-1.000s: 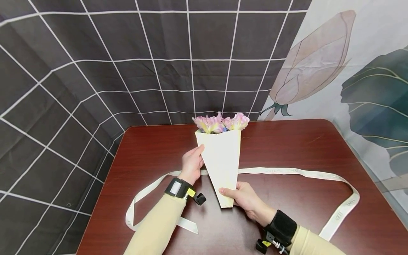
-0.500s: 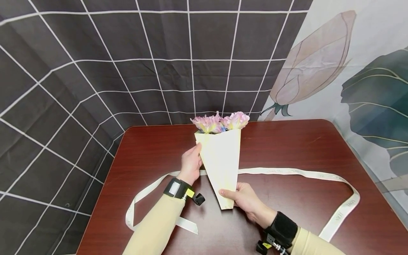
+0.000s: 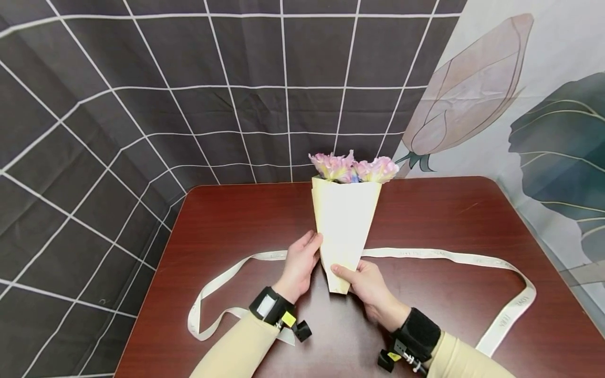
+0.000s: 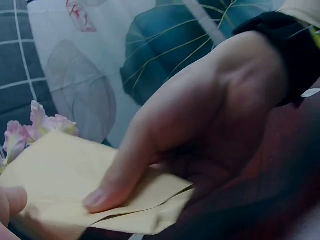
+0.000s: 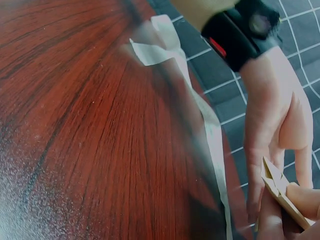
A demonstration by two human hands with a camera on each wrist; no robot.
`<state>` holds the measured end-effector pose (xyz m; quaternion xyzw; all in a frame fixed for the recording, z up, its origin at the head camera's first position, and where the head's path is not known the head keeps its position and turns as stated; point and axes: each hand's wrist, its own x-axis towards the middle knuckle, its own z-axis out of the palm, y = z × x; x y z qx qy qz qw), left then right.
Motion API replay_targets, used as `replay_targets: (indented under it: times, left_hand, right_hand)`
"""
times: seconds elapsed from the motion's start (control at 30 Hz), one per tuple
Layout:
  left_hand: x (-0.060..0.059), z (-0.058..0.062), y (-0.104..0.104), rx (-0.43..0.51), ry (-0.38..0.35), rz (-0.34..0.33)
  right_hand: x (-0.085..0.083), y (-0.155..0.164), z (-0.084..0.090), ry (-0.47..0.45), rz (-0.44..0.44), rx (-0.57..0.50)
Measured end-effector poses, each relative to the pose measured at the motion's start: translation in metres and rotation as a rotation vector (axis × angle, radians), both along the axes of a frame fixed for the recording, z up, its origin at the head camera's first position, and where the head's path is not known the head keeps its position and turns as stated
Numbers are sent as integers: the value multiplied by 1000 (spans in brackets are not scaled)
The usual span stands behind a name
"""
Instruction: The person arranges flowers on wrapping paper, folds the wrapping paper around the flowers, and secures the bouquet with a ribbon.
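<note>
A cream paper wrapper (image 3: 347,220), narrowing toward its bottom, stands tilted above the table with pink and yellow flowers (image 3: 352,167) showing at its wide top. My right hand (image 3: 375,291) pinches the narrow lower end, thumb in front; in the left wrist view its thumb (image 4: 112,192) lies on the paper. Against the wrapper's left edge, my left hand (image 3: 302,262) touches the paper lower down than the flowers. In the right wrist view the left hand's fingers (image 5: 257,165) look straight. The wrapper hides part of both hands' far fingers.
A long white printed ribbon (image 3: 472,259) lies across the dark red table (image 3: 435,218), passing behind the wrapper and curving forward at both sides. Its left end (image 3: 287,336) loops back under the left forearm. A grid-patterned cloth (image 3: 255,110) hangs beyond the table.
The wrapper with the flowers has shifted right and a little farther away, its top tipping right. My left hand has slid down its left edge. The right hand keeps its pinch.
</note>
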<state>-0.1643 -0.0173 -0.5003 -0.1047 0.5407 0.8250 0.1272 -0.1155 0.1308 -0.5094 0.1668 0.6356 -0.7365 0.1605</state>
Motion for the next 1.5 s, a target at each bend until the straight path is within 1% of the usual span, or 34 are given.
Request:
replay_targets:
  times: [0.07,0.13,0.2,0.27,0.33,0.53,0.67,0.8,0.97,1.07,1.2,1.37,1.5]
  left_hand:
    - [7,0,4,-35,26,5]
    - [12,-1,9,-42,55,-18]
    - [16,-1,12,-37,66,-54]
    - [18,-1,15,-12,68,-85]
    - [20,-1,17,7,68,-103]
    - [20,-6,17,42,66,-121]
    - [19,-11,17,55,59,-136]
    - [21,-12,19,77,77,-151]
    - [23,-12,22,88,77,-153]
    - [21,-12,23,77,50,-151]
    - [13,-10,23,72,24,-138]
    - [1,-8,22,104,25,-138]
    - [-11,-6,19,138,32,-115]
  right_hand:
    - [-1,0,1,6,-22,-4]
    - [-1,0,2,13,-33,-3]
    - [-1,-1,3,18,-28,-10]
    - [-1,-2,3,25,-10,-10]
    - [-1,-4,3,28,9,-4]
    - [-1,-3,-1,21,57,5]
    - [-2,1,-1,-5,77,-54]
    - [-4,3,-1,-38,54,-121]
    - [-6,4,0,-34,6,-137]
    - [-4,5,2,-21,-3,-126]
    - [-2,6,2,-36,-2,-93]
    - [0,7,-1,-41,1,-83]
    - [3,6,-3,-44,36,-75]
